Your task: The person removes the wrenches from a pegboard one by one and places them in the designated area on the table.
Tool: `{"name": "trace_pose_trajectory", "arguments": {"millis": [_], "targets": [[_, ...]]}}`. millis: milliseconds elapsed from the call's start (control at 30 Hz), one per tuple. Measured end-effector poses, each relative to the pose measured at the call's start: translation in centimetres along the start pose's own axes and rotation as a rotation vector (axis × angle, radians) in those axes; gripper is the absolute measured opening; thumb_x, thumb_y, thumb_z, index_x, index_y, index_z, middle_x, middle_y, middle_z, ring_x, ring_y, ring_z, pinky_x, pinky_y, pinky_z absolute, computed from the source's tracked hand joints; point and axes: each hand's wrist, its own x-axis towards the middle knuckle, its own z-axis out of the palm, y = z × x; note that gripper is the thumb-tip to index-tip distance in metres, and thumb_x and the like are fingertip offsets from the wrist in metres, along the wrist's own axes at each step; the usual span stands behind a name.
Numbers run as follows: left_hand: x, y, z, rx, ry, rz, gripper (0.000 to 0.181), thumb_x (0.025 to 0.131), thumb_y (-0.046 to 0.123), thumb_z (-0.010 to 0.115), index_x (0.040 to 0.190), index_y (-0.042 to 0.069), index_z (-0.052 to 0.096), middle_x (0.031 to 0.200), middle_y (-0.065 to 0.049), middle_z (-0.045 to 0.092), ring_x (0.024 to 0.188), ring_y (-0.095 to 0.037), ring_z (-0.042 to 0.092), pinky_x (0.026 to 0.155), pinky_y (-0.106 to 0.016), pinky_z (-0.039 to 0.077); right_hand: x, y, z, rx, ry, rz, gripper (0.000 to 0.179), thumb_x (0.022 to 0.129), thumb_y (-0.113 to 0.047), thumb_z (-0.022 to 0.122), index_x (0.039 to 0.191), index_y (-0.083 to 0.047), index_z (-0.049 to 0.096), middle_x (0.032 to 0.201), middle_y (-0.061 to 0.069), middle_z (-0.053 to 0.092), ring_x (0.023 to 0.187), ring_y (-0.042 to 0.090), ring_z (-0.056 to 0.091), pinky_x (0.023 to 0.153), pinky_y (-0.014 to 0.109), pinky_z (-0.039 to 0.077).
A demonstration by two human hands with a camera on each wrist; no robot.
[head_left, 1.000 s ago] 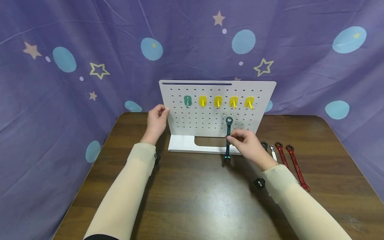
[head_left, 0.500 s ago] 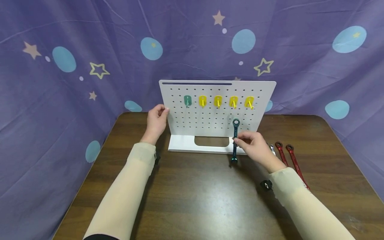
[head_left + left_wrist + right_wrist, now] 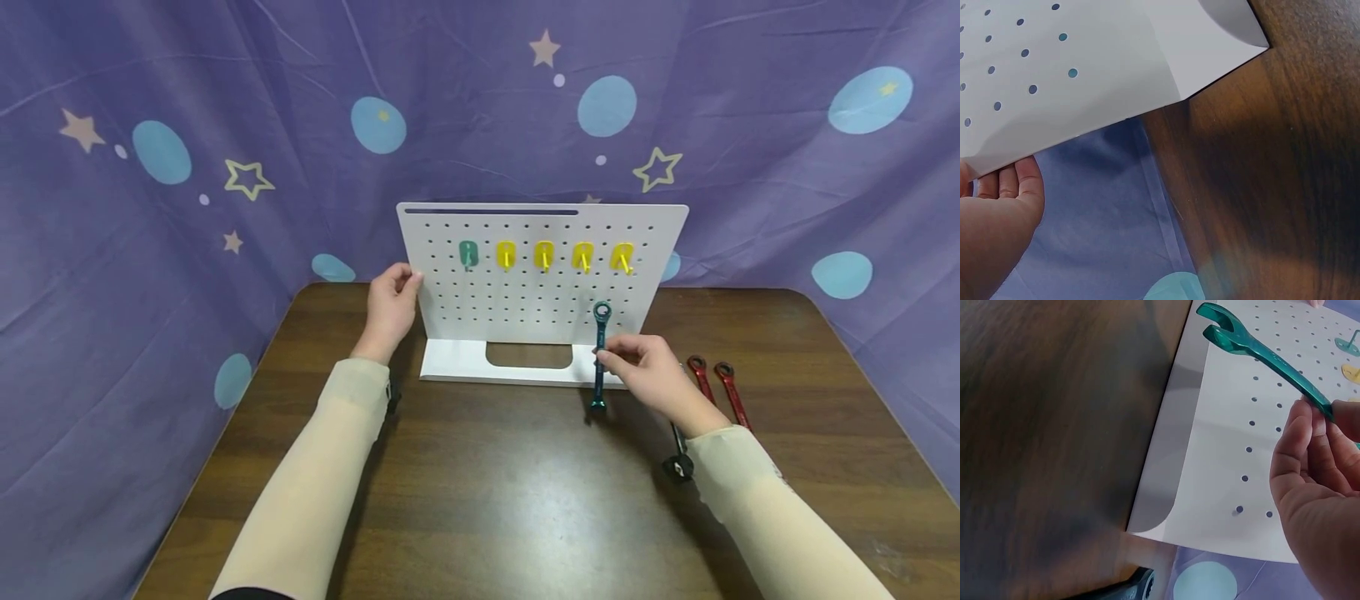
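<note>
My right hand (image 3: 656, 375) pinches a green-teal combination wrench (image 3: 600, 358) near its middle, ring end up and open end down. The wrench stands nearly upright before the lower right of a white pegboard (image 3: 525, 300). In the right wrist view its open end (image 3: 1229, 331) shows clearly, with thumb and fingers around the shaft. My left hand (image 3: 390, 308) grips the pegboard's left edge, thumb on the front; in the left wrist view the fingers (image 3: 1029, 178) go behind it. One green hook (image 3: 468, 254) and several yellow hooks (image 3: 544, 255) sit in a row on the board.
Two red wrenches (image 3: 731, 392) lie on the wooden table (image 3: 480, 483) right of the board, partly hidden by the right arm. A black wrench (image 3: 1138, 587) lies near the board's base. A purple curtain (image 3: 480, 100) hangs behind.
My right hand has carried the green-teal wrench to the right and slightly down across the front of the board. My left hand has kept its place on the board's edge.
</note>
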Motion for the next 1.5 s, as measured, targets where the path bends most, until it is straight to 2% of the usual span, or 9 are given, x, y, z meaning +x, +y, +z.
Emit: {"name": "trace_pose_trajectory", "arguments": {"millis": [633, 833, 933, 1133, 1267, 1500], "targets": [[0.1, -0.2, 0.0, -0.006, 0.001, 0.003, 0.017, 0.105, 0.01, 0.059, 0.102, -0.006, 0.064, 0.084, -0.016, 0.057, 0.073, -0.019, 0.048, 0.063, -0.027, 0.041, -1.2, 1.0, -2.0, -0.022, 0.012, 0.038, 0.024, 0.102, -0.022, 0.067, 0.109, 0.0, 0.073, 0.091, 0.009, 0.07, 0.081, 0.028, 0.061, 0.063, 0.03, 0.052], [0.1, -0.3, 0.0, -0.002, 0.003, 0.003, 0.017, 0.105, 0.01, 0.059, 0.102, -0.006, 0.064, 0.082, -0.013, 0.056, 0.073, -0.019, 0.048, 0.063, -0.027, 0.041, -1.9, 2.0, -2.7, -0.043, 0.027, 0.035, 0.025, 0.102, -0.023, 0.067, 0.11, 0.0, 0.073, 0.089, 0.009, 0.069, 0.076, 0.023, 0.059, 0.061, 0.03, 0.051], [0.1, -0.4, 0.0, -0.001, 0.006, 0.011, 0.016, 0.104, 0.009, 0.059, 0.102, -0.006, 0.065, 0.081, -0.013, 0.056, 0.072, -0.018, 0.048, 0.061, -0.026, 0.041, -2.1, 2.5, -3.2, -0.045, 0.036, 0.023, 0.023, 0.102, -0.023, 0.066, 0.109, -0.002, 0.073, 0.091, 0.009, 0.07, 0.077, 0.025, 0.061, 0.063, 0.03, 0.052], [0.1, -0.5, 0.1, -0.004, 0.007, 0.019, 0.015, 0.104, 0.008, 0.06, 0.103, -0.006, 0.065, 0.082, -0.017, 0.058, 0.069, -0.016, 0.048, 0.059, -0.025, 0.041, -2.7, 2.8, -4.1, -0.087, 0.045, 0.033, 0.024, 0.104, -0.023, 0.063, 0.111, -0.003, 0.073, 0.095, 0.008, 0.072, 0.084, 0.029, 0.067, 0.069, 0.029, 0.053], [0.1, -0.5, 0.1, -0.007, 0.003, 0.016, 0.016, 0.104, 0.009, 0.06, 0.103, -0.006, 0.066, 0.083, -0.018, 0.059, 0.069, -0.017, 0.048, 0.059, -0.025, 0.041, -3.2, 2.9, -4.7, -0.08, 0.05, 0.059, 0.026, 0.104, -0.025, 0.063, 0.112, -0.001, 0.072, 0.095, 0.009, 0.071, 0.082, 0.024, 0.065, 0.067, 0.029, 0.052], [0.1, -0.4, 0.0, -0.01, -0.006, 0.011, 0.017, 0.105, 0.011, 0.059, 0.104, -0.005, 0.065, 0.084, -0.018, 0.058, 0.07, -0.018, 0.048, 0.059, -0.026, 0.041, -4.1, 3.5, -5.9, -0.109, 0.064, 0.05, 0.026, 0.104, -0.022, 0.062, 0.111, 0.002, 0.071, 0.092, 0.011, 0.071, 0.081, 0.028, 0.066, 0.064, 0.029, 0.052]]}}
